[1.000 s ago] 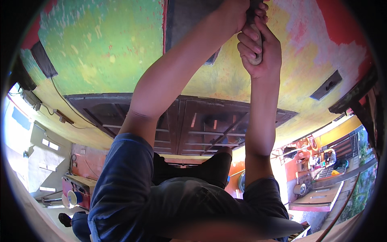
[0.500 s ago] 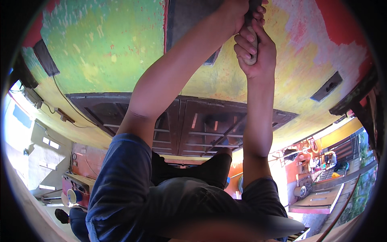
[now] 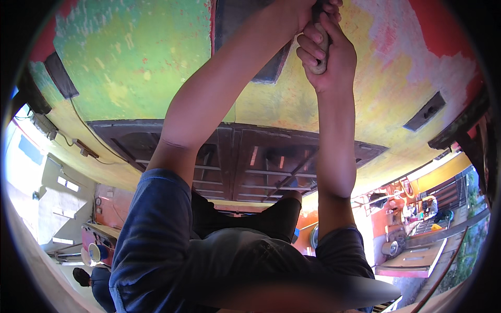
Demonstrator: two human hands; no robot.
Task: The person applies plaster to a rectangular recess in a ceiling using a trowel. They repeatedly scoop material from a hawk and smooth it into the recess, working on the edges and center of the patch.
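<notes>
My right hand (image 3: 334, 55) is closed round the pale, rounded handle (image 3: 321, 56) of a tool near the top of the view. Just above it, partly cut off by the upper edge, my left hand (image 3: 309, 13) is closed on the darker part of the same tool. The tool's far end lies out of view, so its kind does not show. Both arms are stretched up in front of a wall (image 3: 156, 62) with patchy green, yellow and pink paint. Behind my left forearm is a dark grey rectangular panel (image 3: 237, 26).
Dark brown framed panels (image 3: 235, 156) with pale bars lie beyond my arms. A dark plate (image 3: 425, 111) is on the wall at right, and a cable (image 3: 86, 125) runs along it at left. Another person (image 3: 99, 287) and a bucket (image 3: 97, 252) are at lower left.
Both hands have shifted slightly up and to the left together with the tool. More of the dark grey panel's lower edge now shows beside my left forearm.
</notes>
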